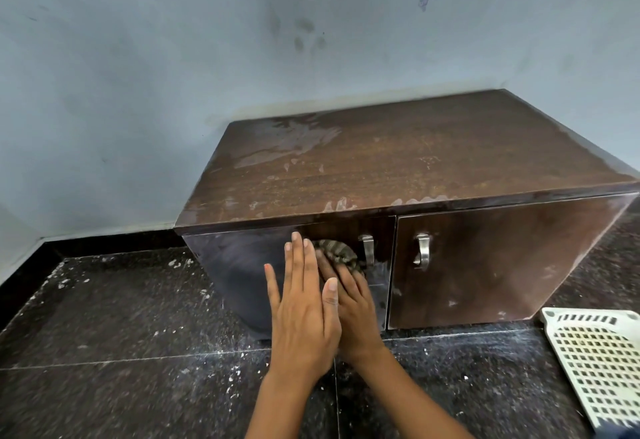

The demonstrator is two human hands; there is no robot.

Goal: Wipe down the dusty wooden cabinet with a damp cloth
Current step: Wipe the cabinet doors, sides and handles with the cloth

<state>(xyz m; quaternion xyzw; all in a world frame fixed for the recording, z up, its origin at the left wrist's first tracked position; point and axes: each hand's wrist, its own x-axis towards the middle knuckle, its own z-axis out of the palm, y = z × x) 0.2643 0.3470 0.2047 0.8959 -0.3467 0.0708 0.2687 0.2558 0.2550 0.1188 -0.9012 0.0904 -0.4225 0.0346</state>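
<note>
Hands are both on the left door (242, 265) of the low wooden cabinet (398, 161), which sits on a dark speckled floor (121, 352) against a pale blue wall (173, 40). The right hand (353, 303) lies with its fingers stretched over a striped cloth (337, 252), pressing it flat to the door just left of the handle (367, 248). The left hand (303, 303) is laid partly over the right one, fingers straight and spread, holding nothing itself, adding weight.

The step in hand looks to be wiping the left door front. To do it well, I'd say keep the palm flat so the whole cloth bears on the wood, and work in overlapping passes from the top edge down, so loosened dust is not dragged back over clean wood. The cloth is bunched small (only a little shows past the fingertips), so spreading it wider would cover more per stroke. Around the handle, fingertips through the cloth should reach the base better than the palm.

The top still shows pale streaks and smears near its back left corner and front edge, and the right door (485, 265) has whitish marks, so much seems left. A white slotted tray (595, 362) lies on the floor at the right, well clear of the strokes.
</note>
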